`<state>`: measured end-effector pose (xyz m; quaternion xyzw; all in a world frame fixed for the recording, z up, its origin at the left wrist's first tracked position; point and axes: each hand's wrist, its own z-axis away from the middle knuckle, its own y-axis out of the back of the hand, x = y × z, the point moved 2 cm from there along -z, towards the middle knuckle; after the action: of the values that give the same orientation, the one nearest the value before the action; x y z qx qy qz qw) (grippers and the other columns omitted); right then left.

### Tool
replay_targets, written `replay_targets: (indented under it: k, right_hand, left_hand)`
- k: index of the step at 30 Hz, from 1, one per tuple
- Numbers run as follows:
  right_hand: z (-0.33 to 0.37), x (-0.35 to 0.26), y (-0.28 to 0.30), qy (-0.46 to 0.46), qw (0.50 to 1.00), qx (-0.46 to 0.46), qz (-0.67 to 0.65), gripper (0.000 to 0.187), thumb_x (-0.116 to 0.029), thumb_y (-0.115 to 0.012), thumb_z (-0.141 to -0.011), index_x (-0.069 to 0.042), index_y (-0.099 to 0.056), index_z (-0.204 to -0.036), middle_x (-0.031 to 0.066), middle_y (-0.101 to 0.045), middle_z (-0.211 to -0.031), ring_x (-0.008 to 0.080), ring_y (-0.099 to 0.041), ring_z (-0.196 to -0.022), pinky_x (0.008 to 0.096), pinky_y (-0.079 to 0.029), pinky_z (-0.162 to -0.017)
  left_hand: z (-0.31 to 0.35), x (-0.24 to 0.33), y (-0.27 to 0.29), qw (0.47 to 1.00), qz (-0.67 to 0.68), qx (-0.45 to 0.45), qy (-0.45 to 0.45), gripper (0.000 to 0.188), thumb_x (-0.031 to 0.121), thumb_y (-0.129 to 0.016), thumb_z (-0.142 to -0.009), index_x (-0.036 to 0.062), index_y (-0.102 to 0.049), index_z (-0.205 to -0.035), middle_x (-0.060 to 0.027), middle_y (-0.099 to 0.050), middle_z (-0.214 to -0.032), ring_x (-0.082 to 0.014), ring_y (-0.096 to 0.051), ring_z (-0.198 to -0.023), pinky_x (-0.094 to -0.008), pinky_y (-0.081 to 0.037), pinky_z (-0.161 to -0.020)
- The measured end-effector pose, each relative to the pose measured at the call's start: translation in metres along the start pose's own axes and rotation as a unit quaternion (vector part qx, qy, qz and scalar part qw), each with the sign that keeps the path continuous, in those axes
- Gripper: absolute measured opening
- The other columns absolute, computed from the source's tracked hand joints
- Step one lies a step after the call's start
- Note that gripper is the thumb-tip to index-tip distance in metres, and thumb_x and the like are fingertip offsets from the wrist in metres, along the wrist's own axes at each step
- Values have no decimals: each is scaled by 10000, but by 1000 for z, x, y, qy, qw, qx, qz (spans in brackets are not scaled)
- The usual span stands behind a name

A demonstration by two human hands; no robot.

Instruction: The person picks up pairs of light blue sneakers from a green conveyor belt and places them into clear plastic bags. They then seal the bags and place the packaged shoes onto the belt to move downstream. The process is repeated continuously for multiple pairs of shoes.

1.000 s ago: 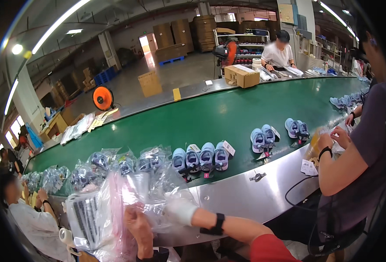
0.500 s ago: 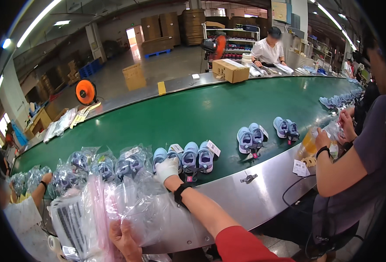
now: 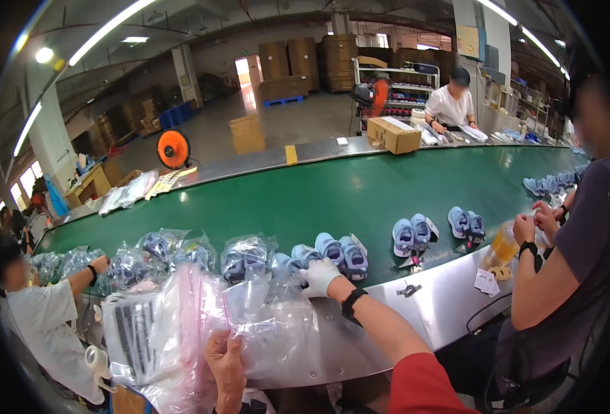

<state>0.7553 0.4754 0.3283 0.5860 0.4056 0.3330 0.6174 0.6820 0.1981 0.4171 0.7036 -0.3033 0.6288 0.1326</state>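
R hand (image 3: 318, 277), white-gloved, out over green conveyor belt (image 3: 305, 200), fingers curled down on a pair of light-blue kids' shoes (image 3: 298, 261) at belt's near edge; clamped or just resting on top, can't tell. L hand (image 3: 225, 359) low at steel ledge (image 3: 415, 317), fingers pinched shut on stack of clear plastic bags (image 3: 263, 324), pink-edged. Bagged pairs (image 3: 246, 252) bunched just left. More loose blue pairs (image 3: 412, 236) further right along belt. Co-worker's hands (image 3: 536, 224) at right w/ orange-tinted bag. Cardboard box (image 3: 393, 134) on far side.
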Motion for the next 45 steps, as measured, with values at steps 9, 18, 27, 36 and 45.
replay_targets:
  k: [9,18,27,36,45]
  right_hand:
    - [-22,6,5,-154,974,68,-148,528,-580,-526,-771,-131,-649,-1021,150,-643,-1003,314,-613,-963,456,-429,-827]
    - [112,-18,114,4,383,324,-865,563,-514,-467,-898,-47,-508,-1210,94,-549,-1167,182,-554,-997,325,-485,-843]
    - [195,32,154,11,271,457,-847,643,-570,-469,-868,-77,-473,-1280,110,-529,-1251,280,-556,-1076,407,-471,-923]
    - [164,-56,119,7,749,187,-636,320,-339,-682,-771,-28,-661,-843,56,-646,-780,178,-612,-715,360,-460,-623]
    - [118,-106,53,75,974,201,-68,225,-315,-615,-743,-94,-654,-747,95,-623,-847,281,-608,-798,411,-451,-730]
  left_hand:
    - [-5,5,9,999,-15,35,24,34,56,-563,-875,39,-592,-878,45,-548,-699,-22,-472,-605,-189,-378,-551]
    - [-33,-12,-26,992,97,38,77,70,103,-547,-905,78,-571,-844,54,-493,-627,-27,-411,-453,-197,-330,-407]
    - [-69,10,-26,996,80,26,-34,98,132,-587,-884,48,-601,-931,50,-513,-660,-25,-446,-527,-186,-361,-473]
    - [-81,11,-54,989,134,-68,16,75,125,-573,-897,57,-599,-881,37,-539,-675,-40,-505,-556,-223,-439,-495]
    - [-20,-10,-106,944,-188,-230,-146,141,140,-546,-899,17,-614,-904,-25,-622,-719,-89,-531,-633,-260,-453,-589]
